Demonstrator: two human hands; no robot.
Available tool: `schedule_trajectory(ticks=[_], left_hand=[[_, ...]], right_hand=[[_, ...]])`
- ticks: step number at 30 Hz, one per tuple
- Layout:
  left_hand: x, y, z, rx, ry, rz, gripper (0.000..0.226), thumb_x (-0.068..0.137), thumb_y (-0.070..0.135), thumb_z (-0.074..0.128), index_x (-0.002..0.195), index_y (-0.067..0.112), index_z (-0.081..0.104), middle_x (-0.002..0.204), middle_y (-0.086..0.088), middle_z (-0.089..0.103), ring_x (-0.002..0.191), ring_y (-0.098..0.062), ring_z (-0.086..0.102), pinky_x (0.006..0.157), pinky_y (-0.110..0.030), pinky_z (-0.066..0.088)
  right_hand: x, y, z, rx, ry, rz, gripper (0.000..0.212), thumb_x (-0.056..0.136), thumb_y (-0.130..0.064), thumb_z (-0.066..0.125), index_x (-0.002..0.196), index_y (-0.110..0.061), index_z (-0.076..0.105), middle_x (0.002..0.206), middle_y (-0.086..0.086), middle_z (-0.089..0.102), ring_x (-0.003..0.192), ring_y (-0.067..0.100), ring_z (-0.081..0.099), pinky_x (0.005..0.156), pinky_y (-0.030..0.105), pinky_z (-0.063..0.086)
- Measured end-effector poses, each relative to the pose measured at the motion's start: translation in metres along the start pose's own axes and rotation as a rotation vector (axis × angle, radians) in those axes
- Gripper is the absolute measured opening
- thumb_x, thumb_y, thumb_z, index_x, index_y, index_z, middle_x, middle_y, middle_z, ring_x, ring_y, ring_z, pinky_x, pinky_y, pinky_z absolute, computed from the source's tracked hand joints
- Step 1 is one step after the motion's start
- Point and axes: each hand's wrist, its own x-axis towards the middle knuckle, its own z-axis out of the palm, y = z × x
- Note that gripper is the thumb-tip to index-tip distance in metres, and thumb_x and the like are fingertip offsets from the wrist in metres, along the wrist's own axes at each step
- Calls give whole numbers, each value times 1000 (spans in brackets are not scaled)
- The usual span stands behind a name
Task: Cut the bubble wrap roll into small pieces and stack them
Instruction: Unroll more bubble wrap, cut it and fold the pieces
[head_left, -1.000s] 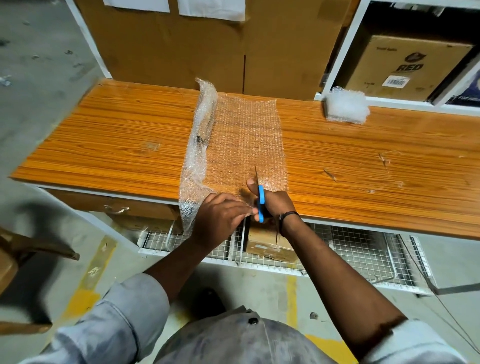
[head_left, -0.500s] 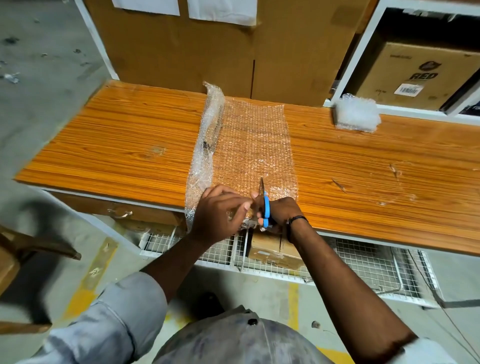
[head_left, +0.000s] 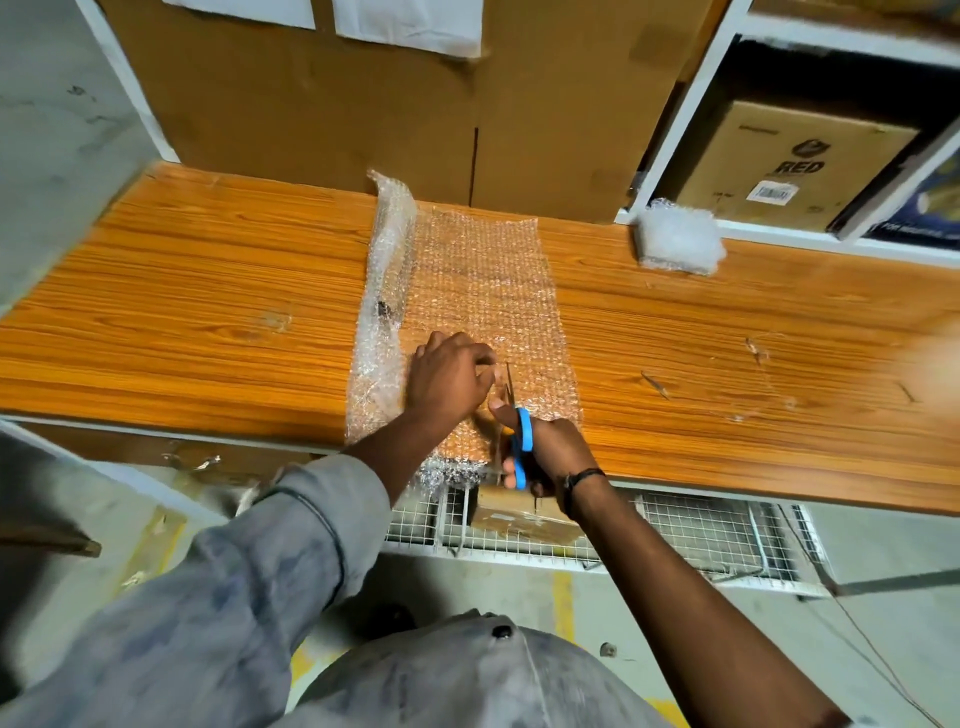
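Warehouse packing station: long orange wood-grain surface (head_left: 208, 312); large brown cardboard cartons (head_left: 363, 104) behind; white metal shelving (head_left: 670, 130) holding a printed carton (head_left: 789, 161); white wire-mesh rack (head_left: 701, 535) beneath; grey concrete floor (head_left: 47, 130), yellow markings.

Desk (head_left: 208, 312): orange-brown, dark wood-grain streaks, white front edge. Wrap (head_left: 483, 291): clear, bubble-dot grid, orange showing through; rolled part (head_left: 387, 270) at its left looks whiter, glints. Stack (head_left: 678, 239) at the desk's back edge: cloudy white. Scissors (head_left: 519, 447): blue handles, dark metal blades. Right wrist: black band (head_left: 582, 475). Sleeve (head_left: 249, 587): pale grey-blue, blotchy. Boxes (head_left: 363, 104) behind the desk: plain brown cardboard, white paper sheets on top. Shelf frame (head_left: 670, 135): white. Box (head_left: 789, 161) in it: brown, dark "RED" print, white barcode label. Floor (head_left: 571, 587): grey, yellow lines. Wire rack (head_left: 701, 535) under the desk: white grid.
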Motion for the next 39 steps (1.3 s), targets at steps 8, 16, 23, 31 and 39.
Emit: schedule_trajectory(ticks=[8,16,23,31,39], left_hand=[[3,-15,18,9,85,75,18,98,42,63,111,32,71,117,10,65,111,-19,50,90,-40,40],[0,-19,19,-34,114,137,9,97,34,64,105,30,68,110,9,61,106,-21,50,87,-43,42],[0,-20,19,-82,130,126,20,88,19,72,103,33,69,106,11,61,103,-21,51,85,-43,43],[2,-22,20,-96,141,137,10,96,28,68,105,28,69,107,10,62,103,-20,52,86,-44,43],[0,-20,15,-154,127,108,27,85,11,68,109,24,69,111,10,63,106,-21,53,89,-42,42]], right_hand=[[14,-3,9,-40,40,-1,47,88,-48,71,81,-2,76,63,13,69,50,23,64,44,18,31],[21,-11,21,14,95,-18,56,88,-47,75,86,9,75,61,15,67,44,23,61,37,16,35],[37,-20,24,53,136,-26,56,74,-53,85,73,2,74,61,19,68,46,27,59,56,35,52],[51,-18,18,-50,186,-77,62,57,-58,89,63,1,70,60,23,67,48,27,56,54,36,46],[64,-34,13,136,111,-75,47,76,-42,87,77,2,73,59,21,63,42,27,54,50,33,47]])
